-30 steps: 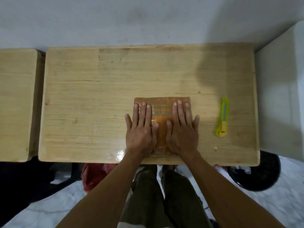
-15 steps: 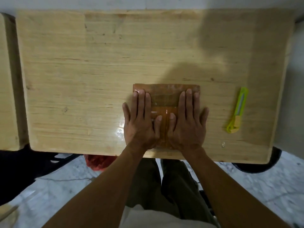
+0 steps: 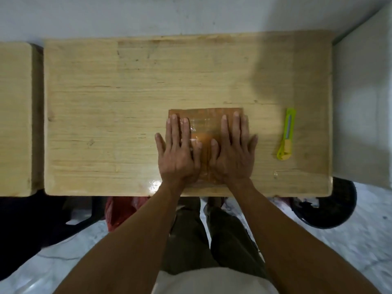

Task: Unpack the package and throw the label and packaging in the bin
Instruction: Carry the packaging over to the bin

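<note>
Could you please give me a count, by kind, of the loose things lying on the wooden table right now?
Package, brown, wrapped in clear tape, under both flat hands: 1
Utility knife, yellow-green, to the right of the package: 1
Total: 2
</note>
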Demonstrator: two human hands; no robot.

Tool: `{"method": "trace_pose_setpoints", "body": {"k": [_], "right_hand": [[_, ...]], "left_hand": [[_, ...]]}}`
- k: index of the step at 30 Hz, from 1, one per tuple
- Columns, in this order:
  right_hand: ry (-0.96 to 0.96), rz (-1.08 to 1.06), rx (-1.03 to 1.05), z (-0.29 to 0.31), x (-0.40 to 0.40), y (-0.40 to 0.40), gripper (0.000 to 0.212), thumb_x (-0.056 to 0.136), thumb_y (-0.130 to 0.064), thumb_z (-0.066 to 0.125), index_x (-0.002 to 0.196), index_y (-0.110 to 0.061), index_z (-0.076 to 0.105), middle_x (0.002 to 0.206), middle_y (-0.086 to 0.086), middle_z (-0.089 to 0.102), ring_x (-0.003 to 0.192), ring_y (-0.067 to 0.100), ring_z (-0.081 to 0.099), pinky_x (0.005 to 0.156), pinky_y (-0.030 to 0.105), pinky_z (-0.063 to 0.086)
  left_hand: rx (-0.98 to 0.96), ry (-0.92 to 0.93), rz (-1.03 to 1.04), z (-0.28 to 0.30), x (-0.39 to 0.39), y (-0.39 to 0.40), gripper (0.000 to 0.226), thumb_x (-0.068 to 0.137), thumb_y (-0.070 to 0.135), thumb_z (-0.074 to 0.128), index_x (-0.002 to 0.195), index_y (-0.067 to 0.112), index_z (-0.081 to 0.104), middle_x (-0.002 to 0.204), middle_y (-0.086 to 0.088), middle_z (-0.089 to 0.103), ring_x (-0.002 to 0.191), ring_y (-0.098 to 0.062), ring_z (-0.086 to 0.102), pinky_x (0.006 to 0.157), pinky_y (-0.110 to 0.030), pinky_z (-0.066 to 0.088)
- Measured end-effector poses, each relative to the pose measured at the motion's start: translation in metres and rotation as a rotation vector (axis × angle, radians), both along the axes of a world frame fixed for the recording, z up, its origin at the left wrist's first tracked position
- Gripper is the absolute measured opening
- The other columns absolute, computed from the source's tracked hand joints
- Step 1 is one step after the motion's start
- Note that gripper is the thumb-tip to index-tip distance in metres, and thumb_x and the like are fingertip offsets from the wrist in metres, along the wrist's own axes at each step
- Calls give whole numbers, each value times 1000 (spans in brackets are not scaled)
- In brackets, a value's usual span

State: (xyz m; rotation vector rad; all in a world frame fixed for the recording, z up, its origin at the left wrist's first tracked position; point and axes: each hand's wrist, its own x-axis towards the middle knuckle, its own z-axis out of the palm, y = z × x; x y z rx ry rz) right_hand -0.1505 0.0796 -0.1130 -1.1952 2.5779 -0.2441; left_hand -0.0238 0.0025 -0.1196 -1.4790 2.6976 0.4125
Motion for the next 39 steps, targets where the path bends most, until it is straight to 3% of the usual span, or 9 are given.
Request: {"method": "trace_pose_setpoints", "body": {"k": [3,8,15,19,22,25,31,36,39], "right_hand": [[-45,-164,12,5,9,8,65,98,-57,29,156,-30,12,163,13,13,151,32,9,117,61,15],[-170,-207,-60,14,8,8,66,97,-54,34,155,-32,12,159,13,22,142,33,18,112,56,22],[-422,-324,-189,46,10,34,69,95,-39,52,154,-31,17,155,8,29,141,29,27,118,48,20],[-541,-452,-256,73,21,55,68,95,-31,59,154,-24,25,153,11,32,138,28,37,111,34,32],[-500,-481,-277,97,28,70,68,93,-31,61,153,-22,29,151,11,38,136,28,41,109,33,34],[-441,-537,-297,122,29,80,68,92,-33,63,151,-20,32,145,12,49,132,28,47,107,32,37],[-387,-686,-283,149,58,115,61,91,-44,56,145,-33,29,113,14,64,107,33,63,87,41,53],[-348,-895,-292,151,101,170,55,92,-44,47,144,-37,31,121,14,57,106,34,59,82,36,48],[-311,-1033,-293,144,125,209,51,92,-50,42,141,-42,30,121,13,57,102,33,61,85,42,52]], "left_hand": [[151,40,208,10,1,6,66,101,64,26,157,45,-3,167,-15,-15,153,-33,-19,123,-57,-3],[144,124,208,24,-4,7,59,102,54,35,157,37,23,152,-23,29,139,-41,27,116,-56,24],[377,305,342,60,8,16,47,95,41,59,141,41,48,144,-10,26,126,-42,39,109,-48,36],[488,387,458,71,21,21,30,84,46,68,113,47,63,136,-9,32,96,-34,64,97,-40,55],[574,438,401,97,23,24,32,83,51,69,114,44,64,109,-3,71,82,-22,73,82,-39,61],[661,520,336,133,21,24,34,89,28,75,122,29,65,83,5,76,71,-17,75,72,-36,64],[668,514,62,156,15,41,39,92,10,71,128,21,63,74,-1,74,56,-15,71,45,-21,52],[687,347,-117,140,19,77,12,85,19,74,95,13,75,84,-17,72,49,-18,70,51,-39,61],[698,272,-280,136,17,108,20,79,26,69,96,16,74,93,-21,69,57,-20,70,53,-30,61]]}}
